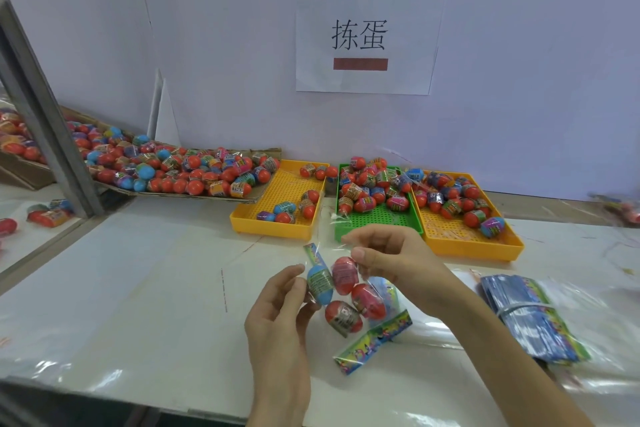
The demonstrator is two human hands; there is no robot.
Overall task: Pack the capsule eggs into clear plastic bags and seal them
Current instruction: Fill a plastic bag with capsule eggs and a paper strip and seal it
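A clear plastic bag (375,336) with a colourful printed strip hangs above the white table, holding several capsule eggs (346,295), mostly red plus one blue. My left hand (280,308) pinches the bag's left side at the blue egg (320,282). My right hand (384,253) pinches the bag's top edge from above. More loose capsule eggs fill the trays and the cardboard box behind.
A yellow tray (263,218), a green tray (377,217) and a second yellow tray (485,246) stand behind the hands. A cardboard box (194,196) of eggs lies at the left. A banded stack of empty bags (530,319) lies at the right. A wall with a paper sign rises behind.
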